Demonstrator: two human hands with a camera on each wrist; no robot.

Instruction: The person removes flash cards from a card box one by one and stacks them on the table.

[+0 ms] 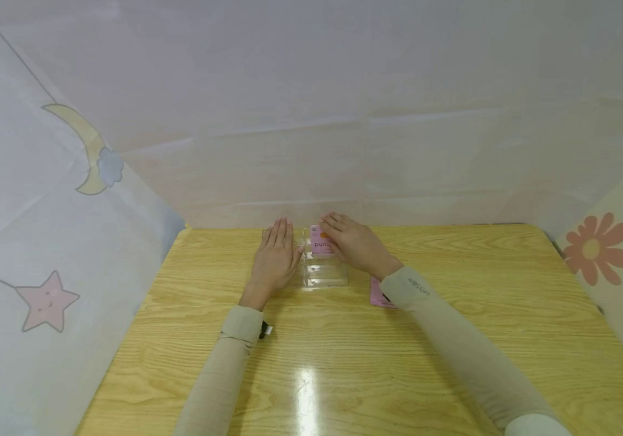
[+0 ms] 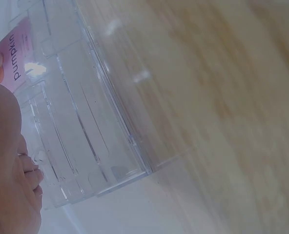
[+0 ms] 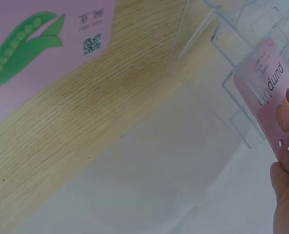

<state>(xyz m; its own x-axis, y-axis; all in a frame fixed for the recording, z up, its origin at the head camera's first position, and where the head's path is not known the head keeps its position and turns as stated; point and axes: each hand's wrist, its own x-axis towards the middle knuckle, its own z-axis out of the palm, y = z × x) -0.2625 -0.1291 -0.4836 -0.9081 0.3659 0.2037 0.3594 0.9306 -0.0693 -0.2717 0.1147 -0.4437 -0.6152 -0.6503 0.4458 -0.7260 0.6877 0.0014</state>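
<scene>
A clear plastic rack with stepped slots (image 1: 326, 281) stands near the far edge of the table. My left hand (image 1: 274, 257) rests on its left half with the fingers straight and side by side. A pink card printed "pumpkin" (image 1: 318, 242) sits in the upper part of the right half. My right hand (image 1: 359, 247) pinches this card at its right side. In the right wrist view, the thumb lies over the pumpkin card's (image 3: 265, 80) printed face and fingers are behind it; its lower part shows through the clear plastic.
Another pink card (image 1: 379, 295) lies on the wooden table right of the rack, partly under my right sleeve; a green pea pod picture (image 3: 25, 48) shows on it up close. A pale cloth wall (image 1: 344, 169) rises right behind the table's far edge.
</scene>
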